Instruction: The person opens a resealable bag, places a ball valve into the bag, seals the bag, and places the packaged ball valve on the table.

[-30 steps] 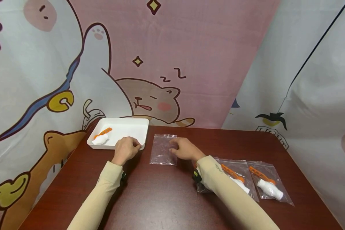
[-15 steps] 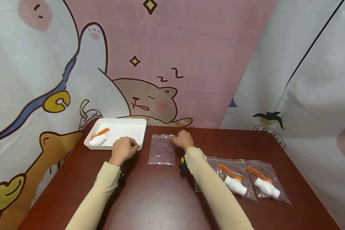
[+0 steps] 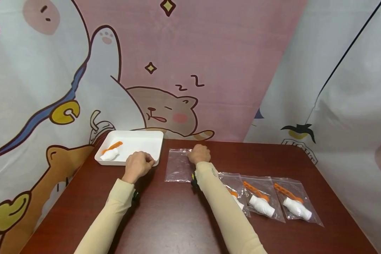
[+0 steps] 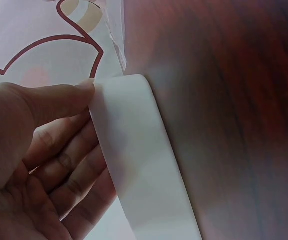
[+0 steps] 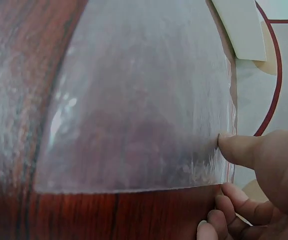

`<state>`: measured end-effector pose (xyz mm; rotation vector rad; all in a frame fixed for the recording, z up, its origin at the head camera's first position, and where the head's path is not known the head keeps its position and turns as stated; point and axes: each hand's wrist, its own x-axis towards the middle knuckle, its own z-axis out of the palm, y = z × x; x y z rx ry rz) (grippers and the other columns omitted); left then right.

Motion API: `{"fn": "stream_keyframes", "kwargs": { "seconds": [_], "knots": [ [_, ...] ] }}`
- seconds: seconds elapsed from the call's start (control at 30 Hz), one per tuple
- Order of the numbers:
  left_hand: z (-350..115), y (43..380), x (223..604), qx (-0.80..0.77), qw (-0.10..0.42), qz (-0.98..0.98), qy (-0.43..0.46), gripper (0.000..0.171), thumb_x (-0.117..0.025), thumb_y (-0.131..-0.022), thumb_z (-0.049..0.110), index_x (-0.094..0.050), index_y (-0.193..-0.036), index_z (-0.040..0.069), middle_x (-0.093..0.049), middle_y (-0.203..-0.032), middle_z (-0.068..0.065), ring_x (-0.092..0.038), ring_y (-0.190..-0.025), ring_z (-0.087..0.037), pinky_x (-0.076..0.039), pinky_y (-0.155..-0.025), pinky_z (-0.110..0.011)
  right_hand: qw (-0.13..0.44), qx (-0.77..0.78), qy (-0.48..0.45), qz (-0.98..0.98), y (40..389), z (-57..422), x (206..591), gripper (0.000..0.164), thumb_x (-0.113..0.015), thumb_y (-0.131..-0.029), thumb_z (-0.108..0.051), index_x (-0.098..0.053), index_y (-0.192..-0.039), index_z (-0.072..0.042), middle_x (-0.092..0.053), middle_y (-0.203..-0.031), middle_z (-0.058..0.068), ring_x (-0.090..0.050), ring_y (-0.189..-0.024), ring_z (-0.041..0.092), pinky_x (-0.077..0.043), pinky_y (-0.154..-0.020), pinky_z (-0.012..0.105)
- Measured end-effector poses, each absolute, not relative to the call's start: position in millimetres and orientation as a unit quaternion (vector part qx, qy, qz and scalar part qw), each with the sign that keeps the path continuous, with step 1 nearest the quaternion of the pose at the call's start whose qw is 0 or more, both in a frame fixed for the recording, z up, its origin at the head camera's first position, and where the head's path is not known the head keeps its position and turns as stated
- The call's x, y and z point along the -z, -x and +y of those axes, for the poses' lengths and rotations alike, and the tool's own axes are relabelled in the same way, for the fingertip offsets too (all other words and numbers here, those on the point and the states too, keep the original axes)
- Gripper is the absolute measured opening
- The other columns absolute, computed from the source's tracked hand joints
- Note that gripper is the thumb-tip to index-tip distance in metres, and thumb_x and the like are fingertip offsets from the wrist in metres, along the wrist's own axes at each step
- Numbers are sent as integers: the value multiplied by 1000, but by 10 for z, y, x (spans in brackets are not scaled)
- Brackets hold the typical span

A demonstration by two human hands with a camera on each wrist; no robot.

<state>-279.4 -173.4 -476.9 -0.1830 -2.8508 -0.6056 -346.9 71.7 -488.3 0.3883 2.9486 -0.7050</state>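
A clear plastic zip bag [image 3: 179, 169] lies flat on the table, its zip edge toward the wall. At its far right corner my right hand [image 3: 199, 154] pinches the edge, thumb above and index finger below in the right wrist view. My left hand [image 3: 138, 165] holds the front right corner of a shallow white tray [image 3: 146, 139]. The left wrist view has the thumb [image 4: 64, 100] at the rim and the other fingers behind the wall. In the tray's left part lie an orange strip-like piece [image 3: 116, 145] and a white bulbous piece [image 3: 109, 154].
To the right, several clear bags lie in a row, including a middle bag [image 3: 273, 183] and a right bag [image 3: 300, 185]. Each holds an orange piece [image 3: 287, 192] and a white piece [image 3: 297, 208]. A printed cloth [image 3: 228, 70] hangs behind the dark wooden table [image 3: 171, 218].
My right hand has moved from over the bag's right side to its far right corner and now pinches it. My left hand has stayed at the tray's corner.
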Motion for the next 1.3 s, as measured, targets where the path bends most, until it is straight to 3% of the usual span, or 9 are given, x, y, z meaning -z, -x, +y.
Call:
{"fn": "stream_keyframes", "kwargs": {
  "seconds": [0.23,0.43,0.67,0.83,1.3],
  "knots": [
    [-1721,2790,4759,206,110,-970,61,8,-79,-84,27,-82,-80,22,-77,-77,2,-73,-79,-31,-49,-64,-44,38,238,-127,962,3471,732,4871,59,-81,-85,-40,-63,-122,2,-69,-121,23,-65,-113,40,-58,-89,51],
    [-1724,2777,4767,208,111,-970,60,6,-80,-83,26,-82,-80,21,-78,-78,1,-73,-80,-31,-50,-66,-44,45,243,-113,962,3464,733,4884,41,-82,-86,-37,-74,-106,-2,-75,-106,16,-70,-92,30,-59,-75,45],
    [-1715,2773,4775,209,112,-970,61,7,-79,-83,26,-83,-81,21,-78,-79,1,-73,-81,-31,-51,-66,-44,34,250,-86,964,3452,761,4873,28,-84,-85,-33,-77,-96,-7,-76,-105,14,-72,-93,29,-60,-78,46],
    [-1720,2782,4768,206,118,-970,58,7,-79,-83,26,-82,-80,22,-78,-79,2,-73,-82,-32,-50,-67,-45,21,278,-35,960,3426,841,4774,20,-82,-87,-27,-73,-76,-12,-75,-88,6,-68,-81,23,-57,-73,41],
    [-1705,2779,4767,201,117,-971,60,6,-79,-83,26,-82,-80,22,-78,-80,2,-73,-82,-33,-51,-67,-46,-8,354,52,934,3363,1199,4470,18,-78,-91,-27,-80,-89,-9,-77,-88,6,-65,-77,17,-52,-70,31]
  ]
}}
